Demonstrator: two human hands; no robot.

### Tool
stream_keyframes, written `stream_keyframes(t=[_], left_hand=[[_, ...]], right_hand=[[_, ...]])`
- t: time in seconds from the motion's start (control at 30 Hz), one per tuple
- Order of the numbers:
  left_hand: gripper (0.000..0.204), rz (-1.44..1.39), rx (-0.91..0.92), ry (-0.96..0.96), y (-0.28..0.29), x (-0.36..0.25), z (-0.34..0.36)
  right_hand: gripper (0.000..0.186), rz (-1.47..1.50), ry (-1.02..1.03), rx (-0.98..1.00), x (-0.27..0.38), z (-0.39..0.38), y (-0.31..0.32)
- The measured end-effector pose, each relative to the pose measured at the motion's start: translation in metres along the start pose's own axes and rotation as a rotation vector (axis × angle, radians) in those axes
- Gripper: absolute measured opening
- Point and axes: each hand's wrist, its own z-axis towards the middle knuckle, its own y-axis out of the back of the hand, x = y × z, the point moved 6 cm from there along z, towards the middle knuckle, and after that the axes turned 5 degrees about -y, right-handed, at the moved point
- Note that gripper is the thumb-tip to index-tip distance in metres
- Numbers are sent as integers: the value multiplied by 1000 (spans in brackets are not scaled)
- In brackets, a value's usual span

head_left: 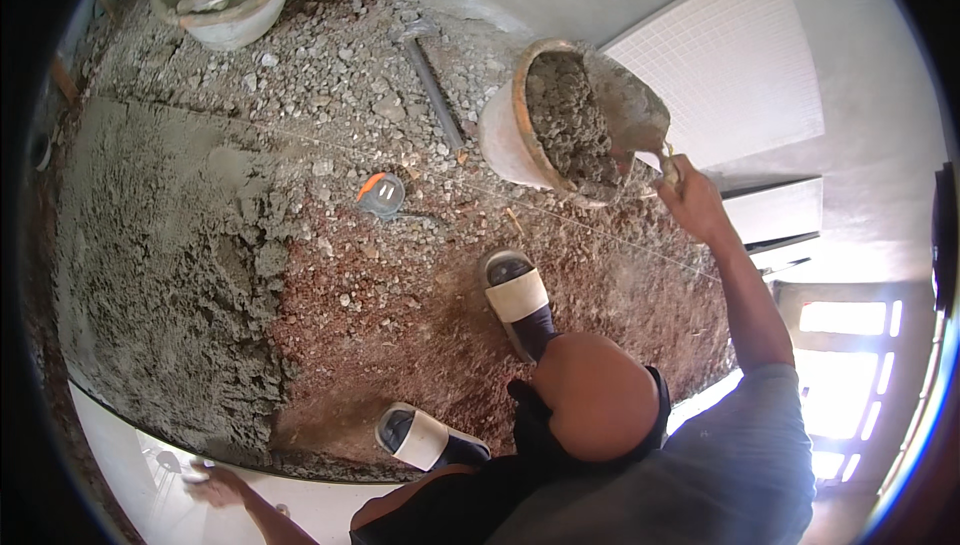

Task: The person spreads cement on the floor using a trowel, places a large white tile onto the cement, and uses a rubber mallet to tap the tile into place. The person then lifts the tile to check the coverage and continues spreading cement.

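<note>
My right hand [690, 200] is closed on the handle of a trowel [635, 110], whose metal blade is in the rim of a worn plastic bucket [500, 130] full of wet grey mortar [565, 115]. My left hand [215, 488] is at the lower left, fingers curled at a small pale object over the white tiled floor [110, 435]; I cannot make out what it is. A band of spread grey mortar [160, 255] covers the left of the ground, beside reddish gravelly soil [350, 325]. My sandalled feet [515, 285] stand on the soil.
A second bucket [225, 20] with a pale handle stands at the upper left. A hammer [435, 90] and a round orange-and-grey tape measure [380, 195] lie on the gravel near a taut string. Large white tiles [730, 65] lean on the wall at right; a bright opening is beyond.
</note>
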Motion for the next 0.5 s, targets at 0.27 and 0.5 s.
stream_keyframes(t=[0.27, 0.5], left_hand=[[63, -1072, 383, -1160, 232, -437, -153], [82, -1312, 503, -1571, 404, -613, -346]], right_hand=[[37, 67, 113, 193, 27, 44, -53], [52, 278, 208, 334, 49, 49, -60]])
